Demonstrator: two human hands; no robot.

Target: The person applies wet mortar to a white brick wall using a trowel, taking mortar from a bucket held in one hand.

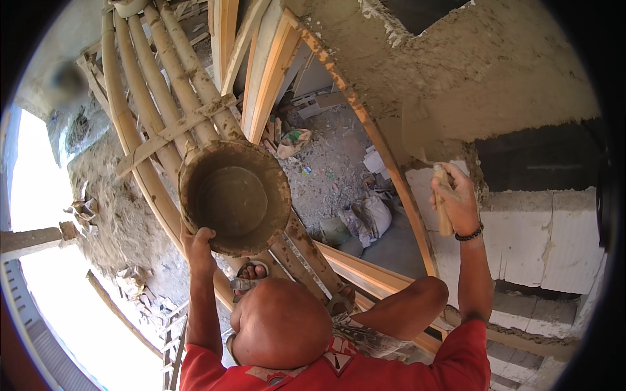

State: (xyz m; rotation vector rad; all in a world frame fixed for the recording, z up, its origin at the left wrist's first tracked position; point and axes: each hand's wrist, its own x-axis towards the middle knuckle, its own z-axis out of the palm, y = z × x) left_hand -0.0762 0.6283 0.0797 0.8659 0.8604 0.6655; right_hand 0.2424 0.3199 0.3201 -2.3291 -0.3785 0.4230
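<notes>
My left hand [199, 246] grips the near-left rim of a round, mortar-smeared bucket [275, 189], thumb over the edge. Grey-brown residue coats the bucket's walls, and its round bottom shows inside. The bucket stands on a platform of bamboo poles [160, 98]. Off to the right, my right hand [458, 199] is closed around the wooden handle of a trowel [445, 220]. The trowel's blade lies against the wet plaster [508, 85] on the wall and blends in with it. Below that plaster, bare pale blocks [521, 244] show.
A wooden strip [372, 127] edges the wall beside an opening. Through it, far below, lie rubble and pale sacks [375, 218]. A crosspiece [176, 133] spans the bamboo poles. My bent knees rise close behind the bucket. Dark gaps [541, 156] break the block wall.
</notes>
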